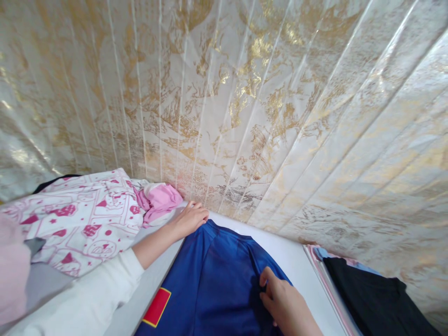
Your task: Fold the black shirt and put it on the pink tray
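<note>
A dark blue garment (pixel 224 280) with a red, yellow-edged patch (pixel 157 307) lies spread on a white surface. At its upper left corner is my left hand (pixel 192 217), fingers bent together and pinching the fabric edge there. My right hand (pixel 285 298) is over the right part of the garment. Its index finger and thumb are curled with a small gap between them, and no fabric shows in that gap. A shadow falls on the blue cloth beside its fingertips. The lower part of the garment runs out of view.
At the left lies a heap with a white and pink printed cloth (pixel 91 219) and a pink cloth (pixel 163 203). To the right is a stack of folded clothes with a black garment (pixel 374 294) on top. A gold-patterned, shiny wall covering (pixel 224 102) rises behind the white surface (pixel 280 252).
</note>
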The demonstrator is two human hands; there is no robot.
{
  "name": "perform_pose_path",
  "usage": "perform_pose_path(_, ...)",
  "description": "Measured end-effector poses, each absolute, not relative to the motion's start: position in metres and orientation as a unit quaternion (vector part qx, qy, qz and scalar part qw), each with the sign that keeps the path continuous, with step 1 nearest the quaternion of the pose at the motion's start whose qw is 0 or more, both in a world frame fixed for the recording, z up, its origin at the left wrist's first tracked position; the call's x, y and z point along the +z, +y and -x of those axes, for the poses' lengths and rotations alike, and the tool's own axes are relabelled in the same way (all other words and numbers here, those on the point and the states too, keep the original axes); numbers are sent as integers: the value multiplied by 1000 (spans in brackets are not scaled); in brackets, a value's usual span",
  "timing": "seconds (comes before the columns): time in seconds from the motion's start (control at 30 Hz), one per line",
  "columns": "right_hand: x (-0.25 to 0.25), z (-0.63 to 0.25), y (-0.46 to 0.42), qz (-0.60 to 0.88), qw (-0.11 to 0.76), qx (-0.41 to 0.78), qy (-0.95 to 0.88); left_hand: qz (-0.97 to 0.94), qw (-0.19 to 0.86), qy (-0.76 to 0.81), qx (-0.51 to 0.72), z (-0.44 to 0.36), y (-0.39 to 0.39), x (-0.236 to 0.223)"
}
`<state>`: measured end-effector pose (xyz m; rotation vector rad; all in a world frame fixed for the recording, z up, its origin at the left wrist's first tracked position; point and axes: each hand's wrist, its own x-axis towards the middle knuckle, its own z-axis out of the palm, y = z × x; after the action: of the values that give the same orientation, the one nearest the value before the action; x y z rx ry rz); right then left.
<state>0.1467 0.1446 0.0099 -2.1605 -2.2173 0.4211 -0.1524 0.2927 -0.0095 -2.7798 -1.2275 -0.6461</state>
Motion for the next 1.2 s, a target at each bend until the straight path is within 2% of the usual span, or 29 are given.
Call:
perform_pose_path(0.13, 13, -142, 142, 685, 6, 114, -720, 897, 29, -384, -216, 154, 297, -14)
perform_pose_path(0.3, 3, -146, 146, 661, 56, 102, -741, 899, 31, -381, -214, 153, 300, -14)
perform_pose_path(0.57, 7, -147, 150, 661, 57, 186, -724, 889, 19, -413, -196, 160, 305, -16)
perform_pose_path(0.8, 10, -147, 149, 648, 65, 209, -729, 877, 1, -437, -199, 144, 282, -4)
perform_pose_path(0.93, 9, -147, 149, 634, 62, 198, -745, 873, -35, -444, -198, 134, 243, 17)
perform_pose_path(1.03, 10, -146, 149, 636, 63, 198, -743, 890, -79, -412, -178, 128, 185, 43)
perform_pose_path(1.13, 14, -143, 149, 636, 51, 192, -746, 903, -196, -373, -82, 117, 115, 63)
perform_pose_path(1.2, 17, -140, 148, 641, 38, 180, -746, 885, -201, -419, -31, 107, 78, 65)
